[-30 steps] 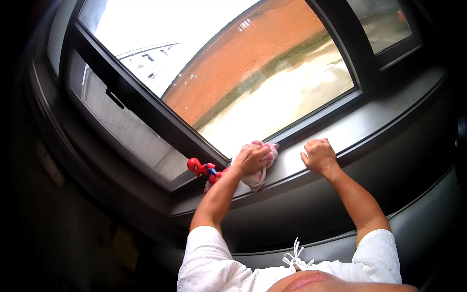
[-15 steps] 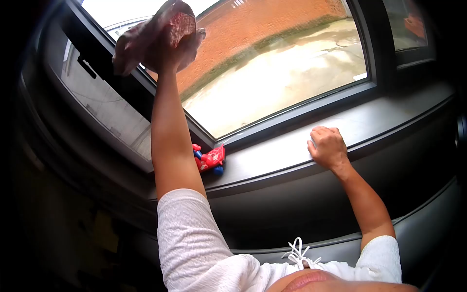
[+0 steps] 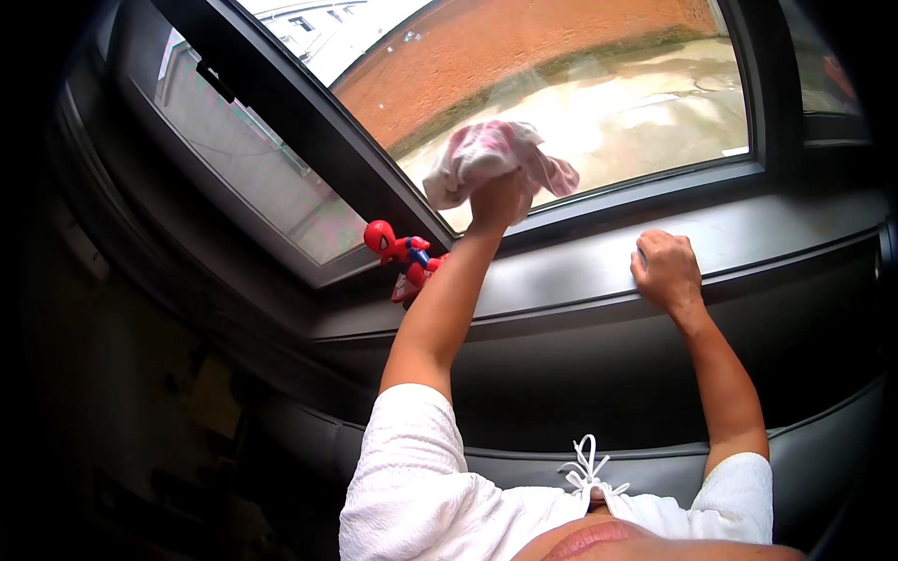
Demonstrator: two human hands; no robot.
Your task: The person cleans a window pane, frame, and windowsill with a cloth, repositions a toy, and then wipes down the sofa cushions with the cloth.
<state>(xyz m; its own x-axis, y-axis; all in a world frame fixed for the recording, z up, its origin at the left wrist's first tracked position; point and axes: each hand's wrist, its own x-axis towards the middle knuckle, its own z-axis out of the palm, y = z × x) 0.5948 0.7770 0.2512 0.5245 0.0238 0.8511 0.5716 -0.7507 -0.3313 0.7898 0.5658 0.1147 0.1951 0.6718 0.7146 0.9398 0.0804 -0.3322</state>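
My left hand [image 3: 500,198] is closed on a white and pink cloth [image 3: 482,154], which covers most of its fingers. The cloth lies against the lower part of the window pane [image 3: 599,103], and one loose corner hangs out to the right. My right hand [image 3: 669,269] is curled into a fist on the grey window sill [image 3: 561,266], with nothing visible in it. Beside my left forearm, a red and blue Spider-Man toy figure [image 3: 382,241] stands at the sill's corner, its lower part partly hidden by the arm.
A dark window frame [image 3: 645,192] borders the pane. To the left is another glass panel [image 3: 253,159] with a black handle [image 3: 215,80]. A dark padded surface [image 3: 580,374] lies below the sill. Outside the glass is an orange wall [image 3: 524,51].
My left hand has moved the cloth down and right, from the pane's upper left to its lower edge. More of the toy figure now shows. My right hand stays on the sill.
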